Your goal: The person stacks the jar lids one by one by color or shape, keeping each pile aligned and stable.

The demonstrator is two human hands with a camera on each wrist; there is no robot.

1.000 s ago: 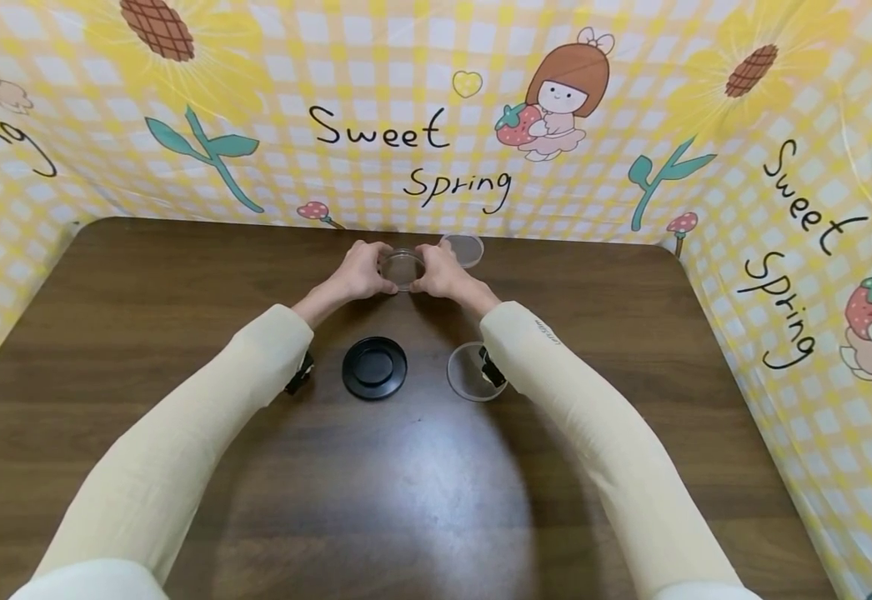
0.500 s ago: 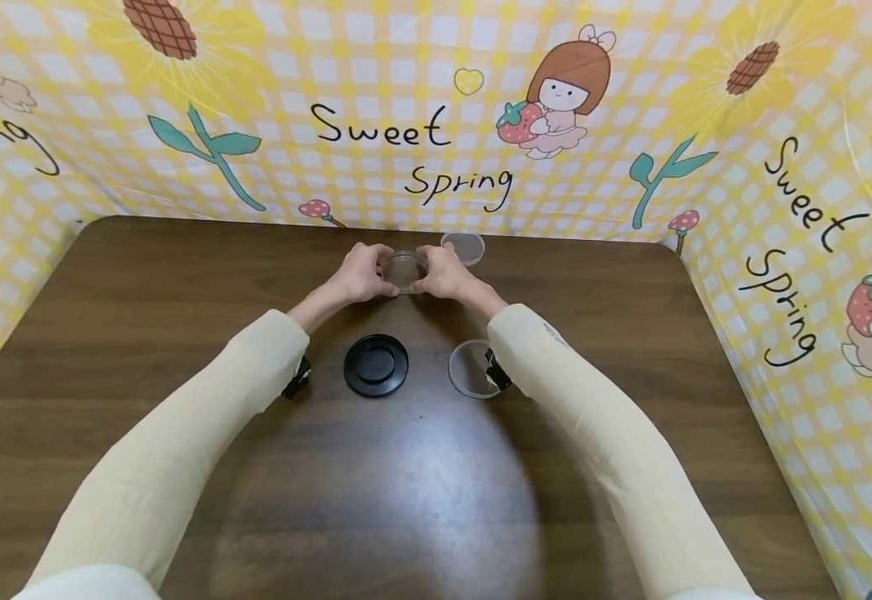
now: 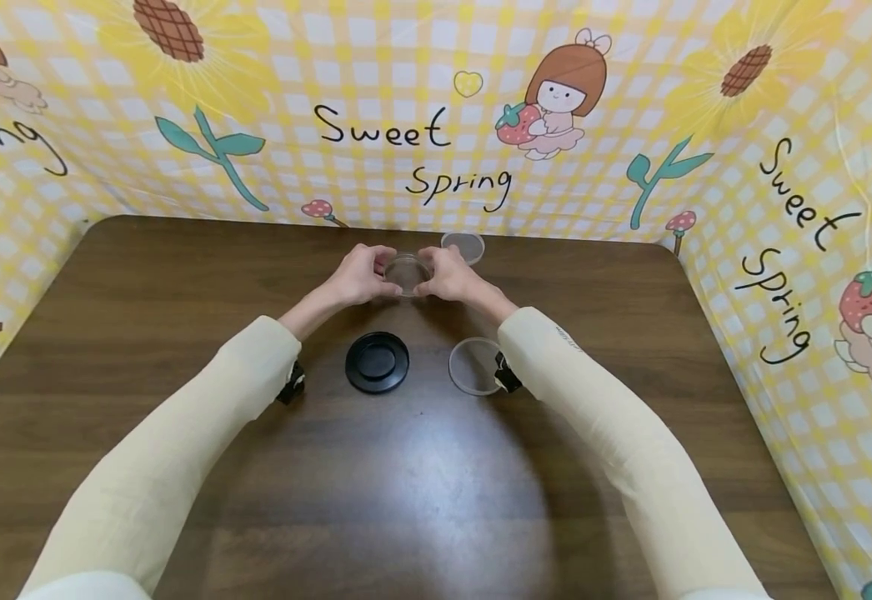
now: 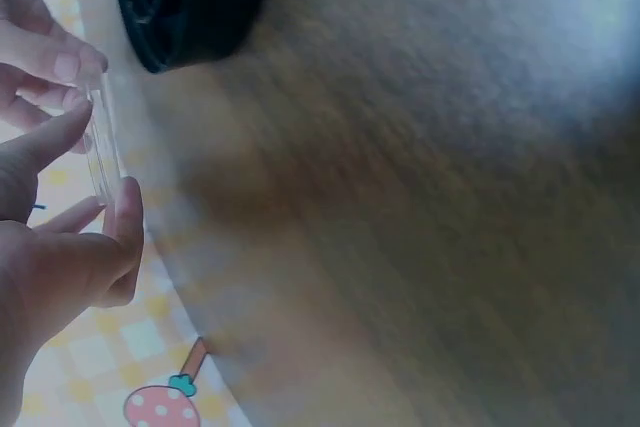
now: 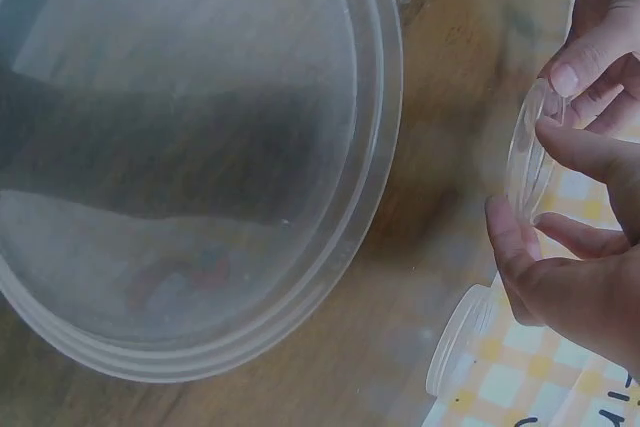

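A clear round plastic lid (image 3: 408, 275) is held between both hands near the back of the table. In the head view, the left hand (image 3: 363, 275) grips its left edge with thumb and fingers. From the other side, the right hand (image 3: 451, 275) pinches the right edge. The left wrist view shows the lid (image 4: 102, 152) edge-on, thin and tilted up, with fingertips at its rim. Seen from the right wrist, the lid (image 5: 532, 152) has a raised rim, and its face is partly covered by fingers.
A black round lid (image 3: 378, 363) lies in front of the hands. To its right, a larger clear lid (image 3: 469, 367) sits partly under the right wrist's camera. Another clear lid (image 3: 463, 247) rests by the back edge, against the checked cloth (image 3: 376, 192).
Both hands have come slightly nearer and to the right with the clear lid between them. The forearms have spread a little apart. The other lids stay put.
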